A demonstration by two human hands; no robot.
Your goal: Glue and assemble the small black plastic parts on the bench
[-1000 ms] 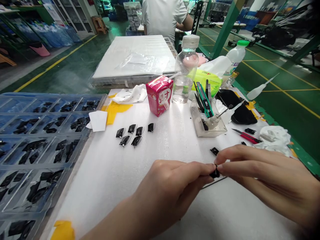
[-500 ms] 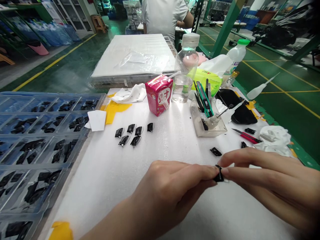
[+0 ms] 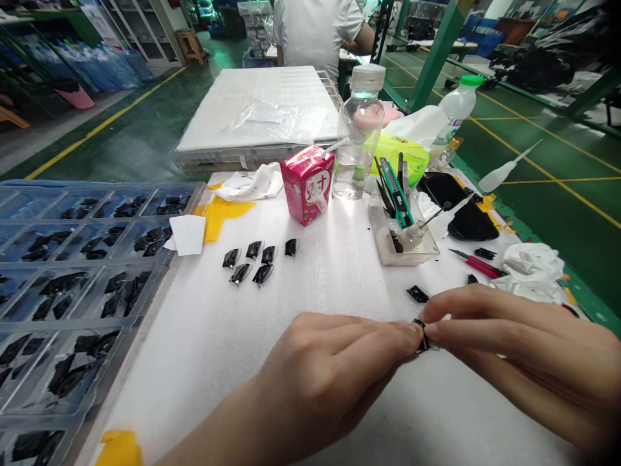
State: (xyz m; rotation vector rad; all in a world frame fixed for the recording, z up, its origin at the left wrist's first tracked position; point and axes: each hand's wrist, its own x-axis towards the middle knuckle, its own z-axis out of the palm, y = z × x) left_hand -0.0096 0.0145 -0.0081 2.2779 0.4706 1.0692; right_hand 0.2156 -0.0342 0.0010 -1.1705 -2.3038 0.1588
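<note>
Between the fingertips of both hands is a small black plastic part (image 3: 422,338) with a clear edge, largely covered by fingers. My left hand (image 3: 334,369) pinches it from the left, fingers closed. From the right, my right hand (image 3: 514,343) grips the same part with thumb and fingers. Just beyond the hands lies another black part (image 3: 417,294) on the white tabletop (image 3: 310,304). Several similar black parts with clear edges, one of them a separate piece (image 3: 292,247), sit in a loose group left of centre.
A blue compartment tray (image 3: 97,259) of black parts fills the left. Behind the hands stand a red drink carton (image 3: 306,184), a clear bottle (image 3: 356,149) and a small box (image 3: 405,249) of tools. Red-handled tweezers (image 3: 478,264) and crumpled white cloth (image 3: 533,268) lie right.
Both hands have shifted very slightly left with the black part. My left fingers now cover a little more of it; the things on the table stay put.
</note>
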